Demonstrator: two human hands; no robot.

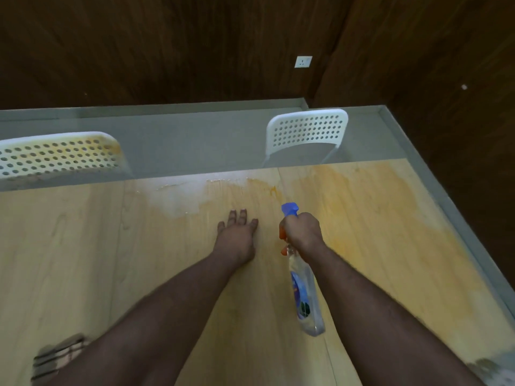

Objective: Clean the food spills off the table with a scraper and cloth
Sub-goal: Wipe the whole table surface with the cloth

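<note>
The pale wood-grain table (pixel 83 260) filled the near part of the view, and a broad yellow-orange food stain (pixel 370 213) spread over its right half, from the far edge towards the near right. A thinner orange streak (pixel 267 186) ran along the far edge near the middle, beside a whitish wet-looking patch (pixel 181 199) that lay just to its left.

The left hand (pixel 237 235) lay flat on the table, palm down, fingers straight and slightly spread, pointing towards the far edge just short of the whitish patch. It held nothing.

The right hand (pixel 302 232) was curled tightly round the neck of a clear plastic spray bottle with a blue nozzle and orange trigger (pixel 303 291). The nozzle pointed at the far edge, towards the orange streak, and the bottle's body hung back towards the near side, tilted, between the two forearms. Whether the bottle touched the table could not be told.

A striped grey-brown folded cloth (pixel 55 358) lay at the near left, partly hidden by the left forearm. A blurred grey-green thing (pixel 490 369) sat at the near right corner, too indistinct to name.

Beyond the far edge stood two white perforated plastic chairs, one at the left (pixel 55 154), its backrest stained orange, and one at the right (pixel 306 129), on a grey floor (pixel 195 140) before a dark wood-panelled wall (pixel 167 51) carrying a white socket (pixel 303 61).
</note>
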